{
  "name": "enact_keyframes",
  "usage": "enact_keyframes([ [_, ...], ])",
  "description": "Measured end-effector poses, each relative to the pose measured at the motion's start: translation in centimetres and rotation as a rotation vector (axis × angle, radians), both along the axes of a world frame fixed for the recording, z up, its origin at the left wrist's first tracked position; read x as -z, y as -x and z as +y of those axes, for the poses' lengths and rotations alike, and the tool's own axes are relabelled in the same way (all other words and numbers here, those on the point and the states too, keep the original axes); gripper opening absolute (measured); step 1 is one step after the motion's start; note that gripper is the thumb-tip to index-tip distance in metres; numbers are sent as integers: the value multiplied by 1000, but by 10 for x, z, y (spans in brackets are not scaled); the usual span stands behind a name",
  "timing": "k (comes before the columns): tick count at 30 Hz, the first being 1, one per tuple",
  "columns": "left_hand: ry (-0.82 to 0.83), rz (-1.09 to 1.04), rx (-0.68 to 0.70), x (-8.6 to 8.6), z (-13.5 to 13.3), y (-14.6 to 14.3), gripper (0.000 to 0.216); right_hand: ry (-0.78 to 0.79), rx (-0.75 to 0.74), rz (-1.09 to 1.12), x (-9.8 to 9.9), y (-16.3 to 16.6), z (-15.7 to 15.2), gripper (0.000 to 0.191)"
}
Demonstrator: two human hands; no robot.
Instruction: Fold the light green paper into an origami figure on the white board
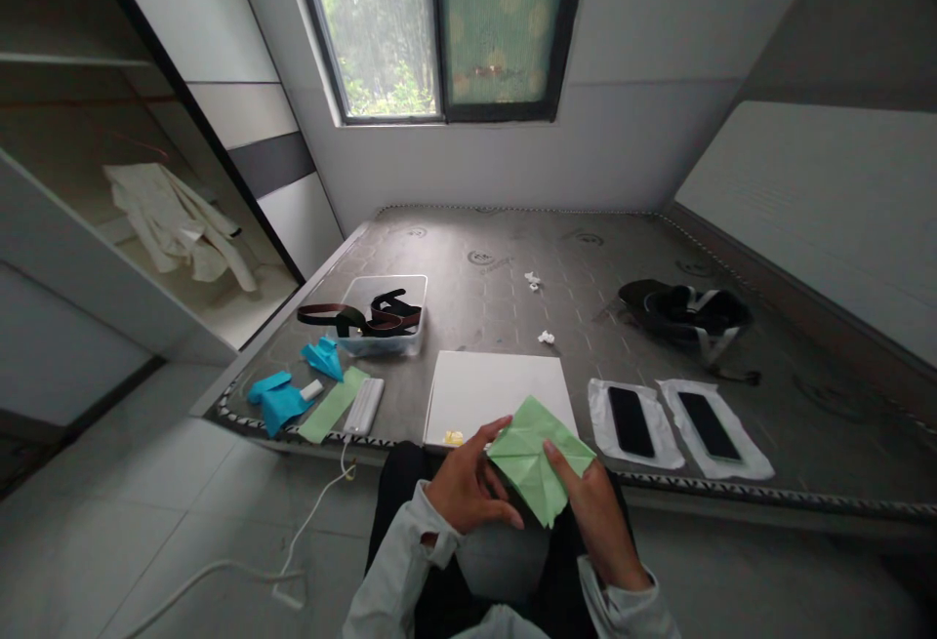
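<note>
A light green sheet of folded paper (538, 459) with crease lines is held up over my lap. My right hand (596, 512) grips its right side, thumb on top and the other fingers hidden beneath. At the paper's left edge is my left hand (468, 483), its index fingertip near the upper left corner and its thumb stretched out apart below. Just behind the paper, a flat white board or box (498, 385) lies on the mattress, with a small yellow item (453, 438) at its front edge.
Left of the board are a white power strip (364, 407), a green paper strip (333, 407), blue folded papers (282, 400) and a clear plastic box (410, 341) with belts (381, 317). Two phones (631, 421) on white wrappers and a black cap (680, 312) lie right.
</note>
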State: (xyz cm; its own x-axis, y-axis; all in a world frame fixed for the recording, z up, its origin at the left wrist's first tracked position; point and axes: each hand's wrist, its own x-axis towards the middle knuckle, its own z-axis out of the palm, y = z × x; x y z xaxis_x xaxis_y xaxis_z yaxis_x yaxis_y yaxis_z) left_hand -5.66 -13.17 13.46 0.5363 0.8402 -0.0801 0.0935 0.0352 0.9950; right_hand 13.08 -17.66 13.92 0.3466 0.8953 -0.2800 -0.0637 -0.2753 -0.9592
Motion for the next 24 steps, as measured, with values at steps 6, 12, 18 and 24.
enact_keyframes([
  [6, -66, 60, -165, 2, 1, -3, 66, -2, -10, -49, 0, -3, 0, 49],
  [12, 62, -44, -253, -1, 2, -9, 49, 3, -123, -71, -14, 3, -3, 48],
  [18, 95, -58, -325, 6, 4, -10, 46, -76, -289, -162, -20, 6, -2, 38],
  [24, 118, -71, -281, -3, 0, -13, 53, -44, -127, -210, -13, 10, 4, 39],
])
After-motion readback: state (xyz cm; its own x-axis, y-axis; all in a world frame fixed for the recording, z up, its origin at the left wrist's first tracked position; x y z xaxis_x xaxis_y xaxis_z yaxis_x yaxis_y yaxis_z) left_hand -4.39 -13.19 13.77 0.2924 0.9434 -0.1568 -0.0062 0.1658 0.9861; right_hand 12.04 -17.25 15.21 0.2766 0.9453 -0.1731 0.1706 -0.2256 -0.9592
